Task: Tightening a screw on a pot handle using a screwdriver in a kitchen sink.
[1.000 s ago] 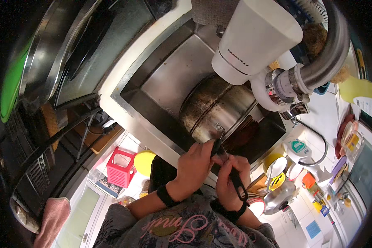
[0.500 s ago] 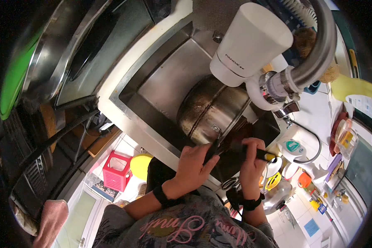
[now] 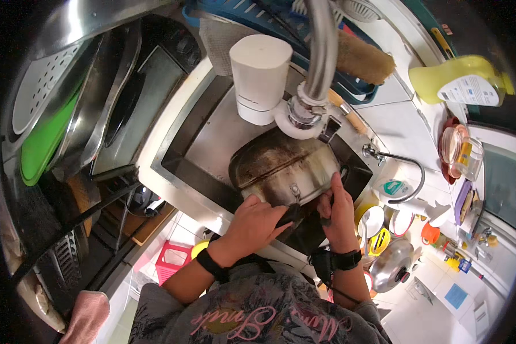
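A large metal pan (image 3: pixel 295 172) is tilted in the sink, its scorched, brown-stained outer side facing up. My left hand (image 3: pixel 249 223) wraps round the pan's black handle (image 3: pixel 289 215), close to where it joins the wall. Beside the pan's right edge is my right hand (image 3: pixel 339 215), closed round a dark handle (image 3: pixel 325 222), with one finger stretched up along the rim. Whatever is on the far end of that handle is hidden by the hand and the pan. The metal sink (image 3: pixel 209 137) lies under both hands.
Above the pan hangs a white faucet filter (image 3: pixel 261 80) on a curved metal spout (image 3: pixel 321 51). A blue rack (image 3: pixel 361 86) holds a brown scrub pad (image 3: pixel 364 57). To the right are a yellow-green bottle (image 3: pixel 458 80), a small tap (image 3: pixel 372 150) and a pot lid (image 3: pixel 393 264).
The view has shifted, showing more of the counter. My right hand has moved up to the pan's rim; the yellow-tipped black handle it held across the sink is now mostly hidden. The left grip is unchanged.
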Demonstrator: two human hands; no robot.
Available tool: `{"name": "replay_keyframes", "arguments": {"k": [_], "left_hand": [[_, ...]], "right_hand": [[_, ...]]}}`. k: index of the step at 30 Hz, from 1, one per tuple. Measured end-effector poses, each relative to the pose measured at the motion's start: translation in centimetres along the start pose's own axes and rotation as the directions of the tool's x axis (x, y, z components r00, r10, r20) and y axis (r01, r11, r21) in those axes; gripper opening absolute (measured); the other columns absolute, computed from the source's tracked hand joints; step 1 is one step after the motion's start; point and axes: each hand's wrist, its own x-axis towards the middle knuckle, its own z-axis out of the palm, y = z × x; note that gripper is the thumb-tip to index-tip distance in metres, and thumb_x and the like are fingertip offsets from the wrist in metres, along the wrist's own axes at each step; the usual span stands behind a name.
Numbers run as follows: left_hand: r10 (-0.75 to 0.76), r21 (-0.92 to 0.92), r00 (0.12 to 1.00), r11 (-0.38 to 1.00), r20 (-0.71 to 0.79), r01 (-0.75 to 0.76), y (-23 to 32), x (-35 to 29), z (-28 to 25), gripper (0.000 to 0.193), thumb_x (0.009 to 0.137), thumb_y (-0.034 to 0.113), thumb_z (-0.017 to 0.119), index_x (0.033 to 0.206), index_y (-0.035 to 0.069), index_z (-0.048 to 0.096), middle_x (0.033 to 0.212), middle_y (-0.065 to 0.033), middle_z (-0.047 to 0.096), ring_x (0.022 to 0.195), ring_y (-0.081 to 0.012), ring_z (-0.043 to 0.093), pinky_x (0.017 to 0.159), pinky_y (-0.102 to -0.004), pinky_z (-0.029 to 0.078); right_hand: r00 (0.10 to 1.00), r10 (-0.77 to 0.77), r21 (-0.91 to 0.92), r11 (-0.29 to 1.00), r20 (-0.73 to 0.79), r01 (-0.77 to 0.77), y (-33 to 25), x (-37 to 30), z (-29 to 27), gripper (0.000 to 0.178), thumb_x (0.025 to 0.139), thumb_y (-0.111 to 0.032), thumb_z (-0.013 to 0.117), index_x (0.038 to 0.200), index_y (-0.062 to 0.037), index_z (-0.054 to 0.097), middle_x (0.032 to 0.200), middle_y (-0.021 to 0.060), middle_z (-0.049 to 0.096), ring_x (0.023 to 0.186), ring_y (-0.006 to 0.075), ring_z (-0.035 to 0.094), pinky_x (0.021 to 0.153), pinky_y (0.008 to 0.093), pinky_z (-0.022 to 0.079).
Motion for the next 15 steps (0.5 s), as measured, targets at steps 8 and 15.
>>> {"name": "replay_keyframes", "arguments": {"k": [8, 15], "left_hand": [[0.100, 0.207, 0.979, 0.969, 0.176, -0.136, 2.0, -0.4, -7.1, 0.040, 0.071, 0.038, 0.073, 0.093, 0.008, 0.061, 0.070, -0.0023, 0.056, 0.071, -0.0197, 0.055, 0.073, -0.0348, 0.040], [-0.865, -0.850, 0.500, 0.240, 0.032, 0.470, 3.9, -7.5, -5.0, 0.051, 0.096, 0.037, 0.049, 0.131, 0.003, 0.035, 0.129, -0.0133, 0.040, 0.117, -0.0258, 0.045, 0.097, -0.0380, 0.043]], "right_hand": [[0.946, 0.258, 0.456, 0.830, 0.198, -0.322, 2.4, -6.6, -0.8, 0.025, 0.093, -0.020, 0.054, 0.070, -0.0142, 0.049, 0.044, -0.0047, 0.033, 0.040, 0.0081, 0.027, 0.045, 0.0239, 0.025], [0.875, 0.303, 0.623, 0.616, 0.378, -0.483, 5.8, -8.7, -3.0, 0.023, 0.095, -0.019, 0.052, 0.074, -0.0155, 0.047, 0.044, -0.0058, 0.030, 0.041, 0.0067, 0.025, 0.047, 0.0232, 0.029]]}}
